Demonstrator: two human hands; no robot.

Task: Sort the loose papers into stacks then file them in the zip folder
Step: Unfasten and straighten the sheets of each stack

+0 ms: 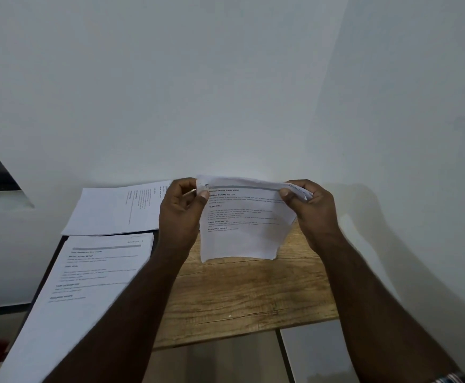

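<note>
Left hand [183,208] is pinching the top left corner of a printed sheaf of papers [246,230], thumb on front, fingers curled behind and hidden. Right hand [310,207] is gripping the top right corner, crumpling it and covering a handwritten word. Sheaf is hanging above the wooden table [242,294], against the white wall [225,78]. Readable: "INITIAL SCENE SETUP", "TASK GOAL", "TASK DESCRIPTION"; body text blurred. Near stack [87,275] and far stack [118,211] are lying left; a dark edge is showing under them, unidentifiable.
</note>
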